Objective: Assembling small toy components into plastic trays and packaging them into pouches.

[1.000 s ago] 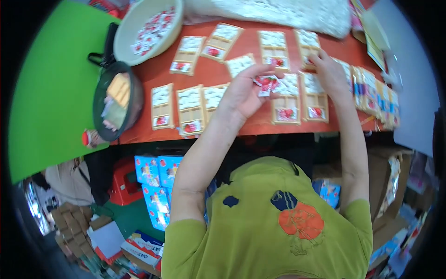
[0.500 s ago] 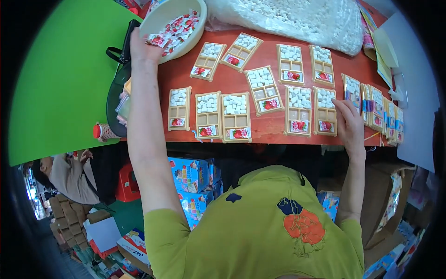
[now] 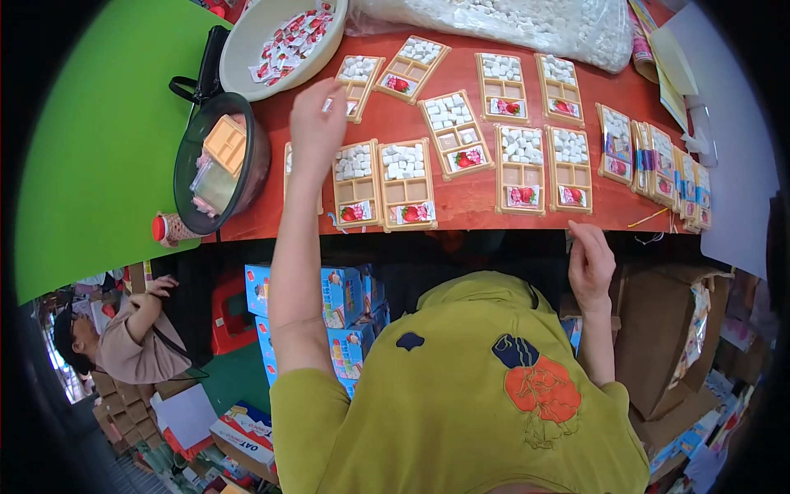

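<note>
My left hand (image 3: 319, 123) is closed over the table beside a tan compartment tray (image 3: 359, 69) of white cubes; what its fingers hold, if anything, is hidden. Part of another tray lies behind that forearm. My right hand (image 3: 591, 265) hangs just off the table's front edge, fingers loosely bent, with nothing visible in it. Several more such trays lie in loose rows, like the tray (image 3: 403, 193) near the front edge. Each holds white cubes in its upper part and a red-and-white strawberry packet (image 3: 414, 212) at the bottom.
A cream basin (image 3: 329, 51) of packets stands at the back left. In front of it sits a dark bowl (image 3: 262, 156) with tan trays. A clear bag of white cubes (image 3: 527, 18) lies at the back. Bundled trays (image 3: 661, 165) stand right. Another person (image 3: 140, 337) is at lower left.
My left hand has moved from the cream basin rightward and nearer, closing. My right hand has drawn back from the trays to below the table's edge. The view has shifted slightly.
</note>
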Demonstrator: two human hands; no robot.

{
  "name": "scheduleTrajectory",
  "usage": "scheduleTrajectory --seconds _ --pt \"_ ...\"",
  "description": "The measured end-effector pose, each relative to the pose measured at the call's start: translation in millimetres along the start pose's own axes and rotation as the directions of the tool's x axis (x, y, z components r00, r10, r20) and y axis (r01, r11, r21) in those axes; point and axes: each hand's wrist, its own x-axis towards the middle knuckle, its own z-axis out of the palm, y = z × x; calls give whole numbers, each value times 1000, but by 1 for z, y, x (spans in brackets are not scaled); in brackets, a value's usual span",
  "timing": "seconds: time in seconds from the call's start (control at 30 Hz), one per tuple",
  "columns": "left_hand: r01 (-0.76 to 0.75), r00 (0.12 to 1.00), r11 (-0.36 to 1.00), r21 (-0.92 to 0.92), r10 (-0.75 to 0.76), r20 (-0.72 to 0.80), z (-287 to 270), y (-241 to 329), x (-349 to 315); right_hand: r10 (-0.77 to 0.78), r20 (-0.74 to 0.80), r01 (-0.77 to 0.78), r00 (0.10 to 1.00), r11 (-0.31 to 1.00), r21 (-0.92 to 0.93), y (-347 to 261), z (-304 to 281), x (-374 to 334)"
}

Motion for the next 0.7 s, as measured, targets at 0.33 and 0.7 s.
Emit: scheduleTrajectory --seconds 0.33,0.7 --pt "-214 972 822 528 128 195 27 -22 -32 -41 69 37 997 998 45 -10 8 12" --pt "-134 975 841 524 17 222 31 -4 -25 -76 105 71 992 996 45 -19 22 16"
